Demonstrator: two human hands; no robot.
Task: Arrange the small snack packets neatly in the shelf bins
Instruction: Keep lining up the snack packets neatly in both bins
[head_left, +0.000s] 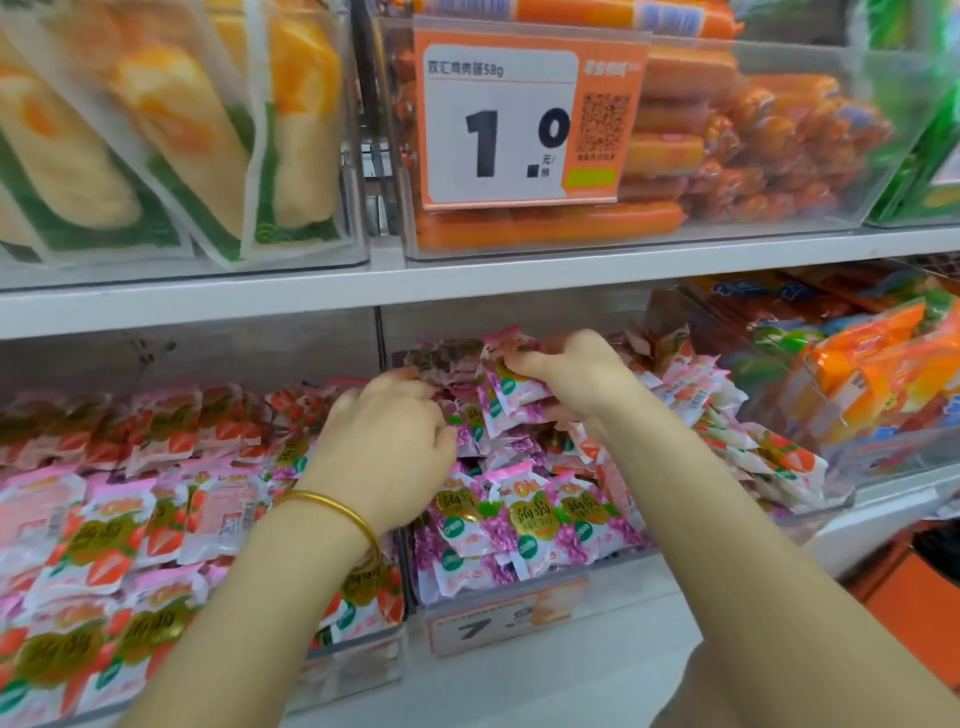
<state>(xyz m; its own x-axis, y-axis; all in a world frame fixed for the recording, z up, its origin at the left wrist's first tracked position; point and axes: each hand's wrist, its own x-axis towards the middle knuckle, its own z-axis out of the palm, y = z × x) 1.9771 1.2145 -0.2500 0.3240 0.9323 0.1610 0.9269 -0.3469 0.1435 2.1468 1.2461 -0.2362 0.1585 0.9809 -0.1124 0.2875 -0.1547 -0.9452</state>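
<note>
A clear middle bin (519, 597) on the lower shelf holds several small purple grape snack packets (524, 525). My right hand (576, 379) is deep in this bin and grips a small stack of purple packets (511, 397) between thumb and fingers. My left hand (387, 441), with a gold bangle on the wrist, reaches into the same bin's left side with curled fingers among the packets; what its fingertips hold is hidden. The bin to the left (353, 670) is full of red strawberry packets (104, 545).
Orange-white packets (779, 457) lie at the right of the middle bin. A clear bin of orange packs (883, 374) stands further right. The upper shelf (467, 286) carries bins of sausages (675, 156) and yellow-green packs (156, 130), with a price tag (519, 119) in front.
</note>
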